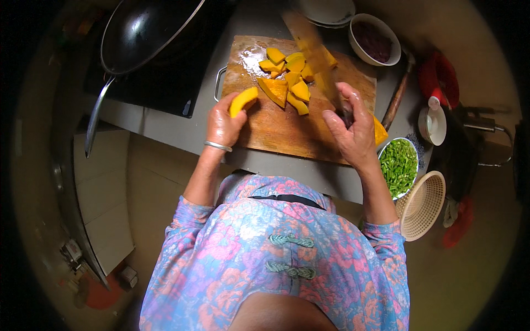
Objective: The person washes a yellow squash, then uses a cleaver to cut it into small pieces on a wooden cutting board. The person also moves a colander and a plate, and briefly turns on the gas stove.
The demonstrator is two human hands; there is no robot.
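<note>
My left hand (225,120) grips a curved slice of yellow-orange pumpkin (243,101) over the left part of a wooden cutting board (285,136). At the board's right side my right hand (352,122) is around the dark handle of a kitchen knife (316,62). Motion blurs its broad blade, which points away from me and hides some of the pumpkin. Between my hands and the far edge lie several cut pumpkin pieces (296,64) and a larger wedge (274,90). Another pumpkin chunk (379,131) shows partly behind my right hand.
On the right stand a bowl of chopped greens (398,165), a cream plastic basket (422,207) and a small white bowl (439,128). A bowl of dark food (374,41) and a plate (329,10) are farther back. A wok (145,33) sits on the black cooktop (165,82).
</note>
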